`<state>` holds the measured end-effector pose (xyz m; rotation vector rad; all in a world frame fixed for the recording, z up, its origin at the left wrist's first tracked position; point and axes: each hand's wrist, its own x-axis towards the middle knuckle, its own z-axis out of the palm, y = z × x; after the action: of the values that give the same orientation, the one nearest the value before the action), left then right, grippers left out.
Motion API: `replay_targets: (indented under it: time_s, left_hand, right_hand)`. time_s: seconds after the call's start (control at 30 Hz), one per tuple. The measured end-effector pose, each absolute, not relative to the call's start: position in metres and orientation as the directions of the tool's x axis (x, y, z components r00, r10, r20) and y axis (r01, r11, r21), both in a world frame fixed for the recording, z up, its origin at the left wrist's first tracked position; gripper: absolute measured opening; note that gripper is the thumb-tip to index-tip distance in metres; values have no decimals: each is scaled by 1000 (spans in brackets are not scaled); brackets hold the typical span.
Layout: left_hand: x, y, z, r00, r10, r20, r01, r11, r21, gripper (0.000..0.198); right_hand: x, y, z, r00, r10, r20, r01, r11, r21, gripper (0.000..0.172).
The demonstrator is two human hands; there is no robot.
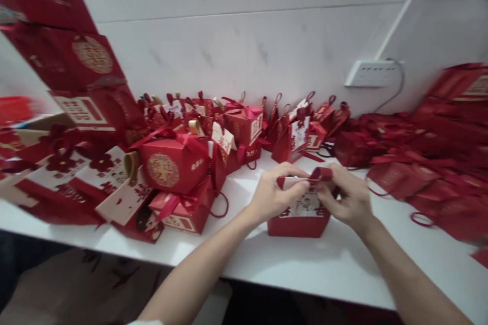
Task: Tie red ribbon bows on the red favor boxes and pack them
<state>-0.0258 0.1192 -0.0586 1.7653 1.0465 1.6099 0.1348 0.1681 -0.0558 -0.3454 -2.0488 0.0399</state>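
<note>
A small red gift box point(299, 227) with a white printed front panel stands upright on the white table, between my two hands. My left hand point(280, 190) is closed on the box's top edge, thumb at the front and fingers behind. At the top right of the box a dark red ribbon point(321, 173) forms a loop. My right hand point(347, 195) is closed on this ribbon, its thumb against the panel's upper corner. Parts of the right hand's fingers are hidden behind the box.
Stacked red boxes point(173, 165) with bows stand at the left, beside a taller stack point(91, 61). Several small gift boxes point(292, 139) line the wall. Blurred red boxes point(446, 183) fill the right side. A power strip point(372, 73) is on the wall. The table's front edge point(263, 284) runs below my arms.
</note>
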Motion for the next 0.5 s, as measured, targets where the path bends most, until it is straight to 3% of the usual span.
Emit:
replay_targets:
  time_s: [0.5]
  left_hand:
    - [-30,123,-59,-44,803,594,294,-558,776,9]
  right_hand:
    - [128,168,-57,-400,313,861,173,949,-265,10]
